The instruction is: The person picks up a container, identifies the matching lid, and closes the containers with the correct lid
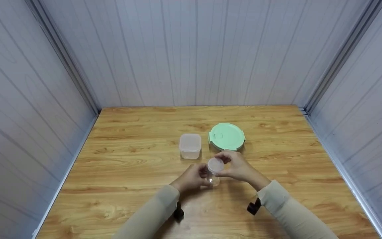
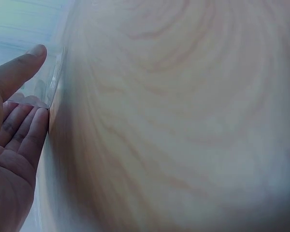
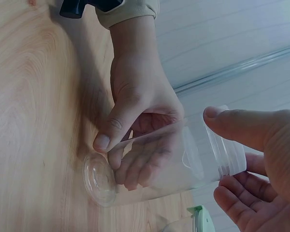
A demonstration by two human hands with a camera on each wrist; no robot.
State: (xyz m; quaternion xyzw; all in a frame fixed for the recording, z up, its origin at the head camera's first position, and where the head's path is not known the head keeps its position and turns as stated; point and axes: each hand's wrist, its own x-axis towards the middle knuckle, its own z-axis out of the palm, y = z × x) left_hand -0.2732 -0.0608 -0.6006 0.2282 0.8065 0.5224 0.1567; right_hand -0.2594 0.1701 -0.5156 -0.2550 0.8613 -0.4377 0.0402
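A clear plastic jar stands upright on the wooden table, its round base against the wood in the right wrist view. My left hand grips the jar's body, thumb on one side and fingers around the other. At the jar's mouth is a translucent white screw lid. My right hand holds this lid by its rim between thumb and fingers. The left wrist view catches the jar's lower edge beside the left thumb and fingers.
Behind the hands stand a squarish translucent container and, to its right, a round container with a mint-green clip lid, close beyond the right fingers. Pale panel walls enclose the table at the back and both sides.
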